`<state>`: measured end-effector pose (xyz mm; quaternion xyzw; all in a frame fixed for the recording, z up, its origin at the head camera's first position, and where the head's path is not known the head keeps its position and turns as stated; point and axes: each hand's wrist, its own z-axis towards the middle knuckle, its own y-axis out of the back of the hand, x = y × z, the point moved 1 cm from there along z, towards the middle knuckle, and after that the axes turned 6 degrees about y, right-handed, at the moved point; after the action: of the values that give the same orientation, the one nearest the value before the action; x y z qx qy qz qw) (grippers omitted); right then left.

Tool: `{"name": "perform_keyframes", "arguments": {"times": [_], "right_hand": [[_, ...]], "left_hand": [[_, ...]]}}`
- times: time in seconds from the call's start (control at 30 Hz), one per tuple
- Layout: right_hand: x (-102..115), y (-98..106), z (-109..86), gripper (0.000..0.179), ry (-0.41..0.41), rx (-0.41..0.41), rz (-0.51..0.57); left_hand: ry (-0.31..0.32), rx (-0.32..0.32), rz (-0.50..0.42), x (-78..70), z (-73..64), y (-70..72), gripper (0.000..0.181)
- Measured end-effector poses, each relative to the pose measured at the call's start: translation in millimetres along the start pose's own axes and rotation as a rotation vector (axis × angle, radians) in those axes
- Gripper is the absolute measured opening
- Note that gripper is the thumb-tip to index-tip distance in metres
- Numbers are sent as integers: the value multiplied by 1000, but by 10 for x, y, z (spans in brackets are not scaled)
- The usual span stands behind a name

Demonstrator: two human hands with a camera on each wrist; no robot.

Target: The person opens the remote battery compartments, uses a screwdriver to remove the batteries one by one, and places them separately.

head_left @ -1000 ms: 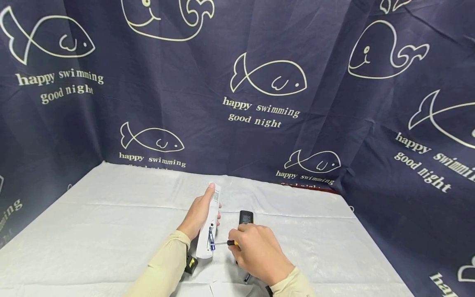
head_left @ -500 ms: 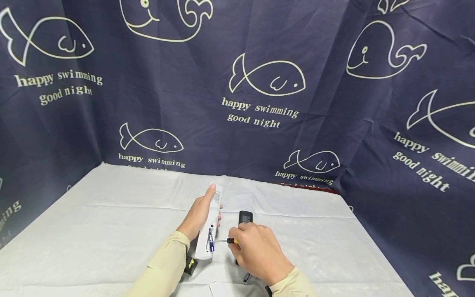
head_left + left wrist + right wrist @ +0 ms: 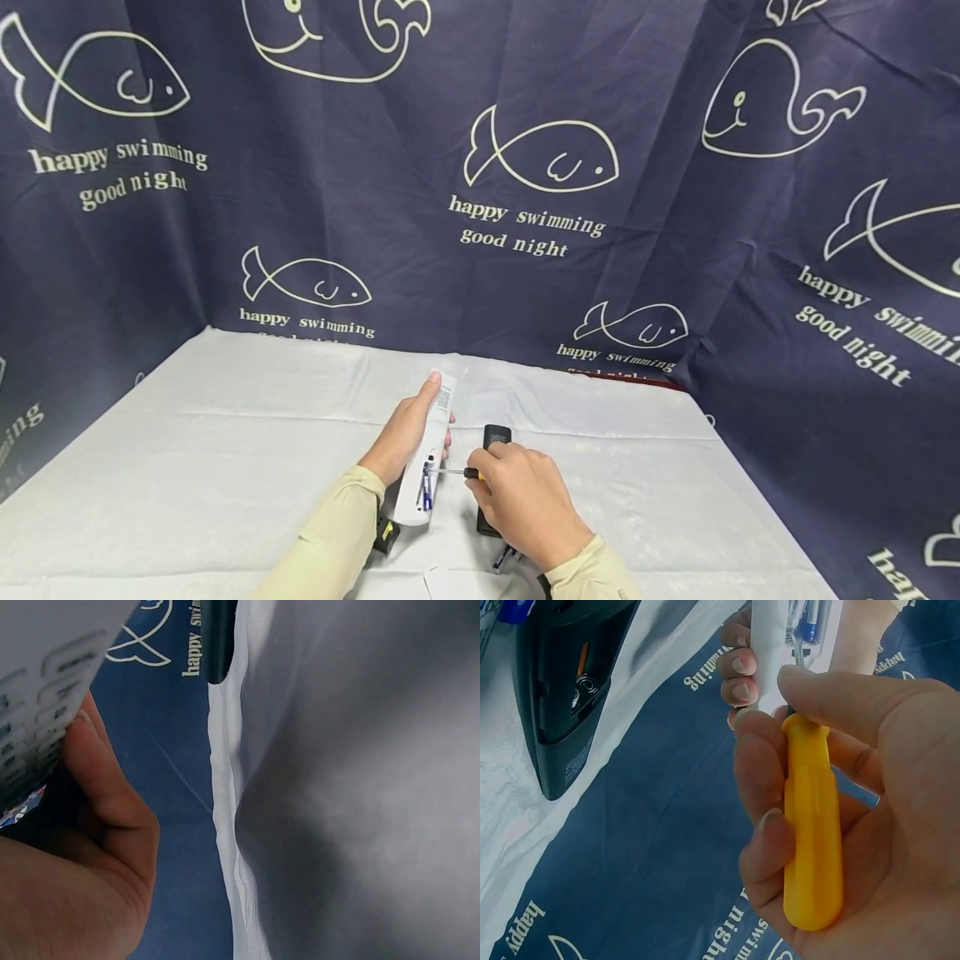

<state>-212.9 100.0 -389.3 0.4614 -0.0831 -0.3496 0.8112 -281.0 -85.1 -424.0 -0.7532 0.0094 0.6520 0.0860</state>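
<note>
My left hand (image 3: pixel 401 437) grips a white remote control (image 3: pixel 431 429), its thumb along the back and fingers curled round the far side. The remote is tilted with its back up, and its battery compartment is uncovered. Blue-and-silver batteries (image 3: pixel 810 622) show inside. In the left wrist view, the button side of the remote is close to the camera. My right hand (image 3: pixel 532 504) holds a screwdriver with a yellow handle (image 3: pixel 811 825), fingers wrapped round it and thumb near the shaft. The metal shaft (image 3: pixel 452 472) reaches across to the far end of the compartment.
A black remote control (image 3: pixel 497 435) lies on the white cloth (image 3: pixel 637 500), partly behind my right hand; its battery compartment is uncovered. Loose batteries (image 3: pixel 504 558) lie near its close end. A dark blue printed curtain (image 3: pixel 412 208) stands round the table.
The screwdriver tip has moved from the near end of the battery compartment to its far end, and the right hand shifted slightly forward. The left hand keeps its grip on the remote control.
</note>
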Motion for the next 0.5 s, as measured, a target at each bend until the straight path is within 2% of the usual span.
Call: {"name": "perform_keyframes", "arguments": {"times": [0.5], "right_hand": [[-32,0,-5,22,17,11,23]], "left_hand": [[6,19,14,12,9,1,95]]}}
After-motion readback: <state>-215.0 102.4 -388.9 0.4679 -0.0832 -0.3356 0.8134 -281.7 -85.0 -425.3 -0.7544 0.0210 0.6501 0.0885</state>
